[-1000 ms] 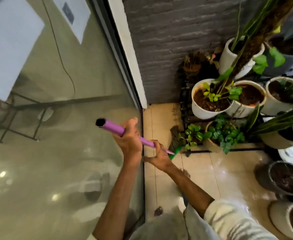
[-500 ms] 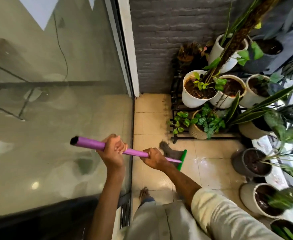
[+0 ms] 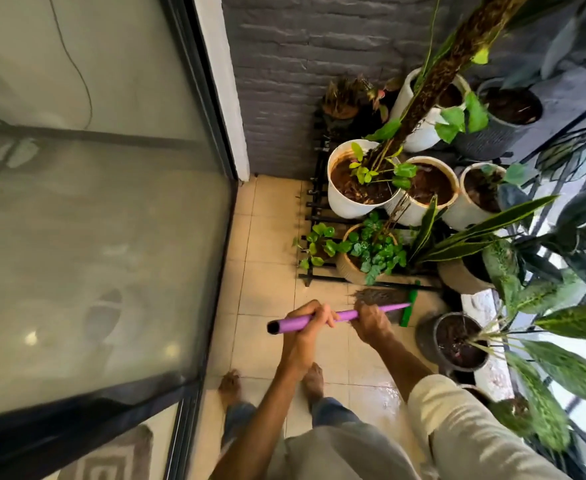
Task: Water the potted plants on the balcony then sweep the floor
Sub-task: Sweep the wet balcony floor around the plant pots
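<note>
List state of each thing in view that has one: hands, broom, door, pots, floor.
left hand: gripping the handle near its top end
right hand: gripping the handle lower down
broom: held tilted, bristles at the floor by the plant stand
glass door: appears closed
white pot: upright, soil dark
dark pot: upright on the floor
floor tiles: glossy, possibly wet

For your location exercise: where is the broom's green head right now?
In the head view, the broom's green head sits right of centre on the tiled floor, just before the black plant stand, beside a dark pot.
</note>
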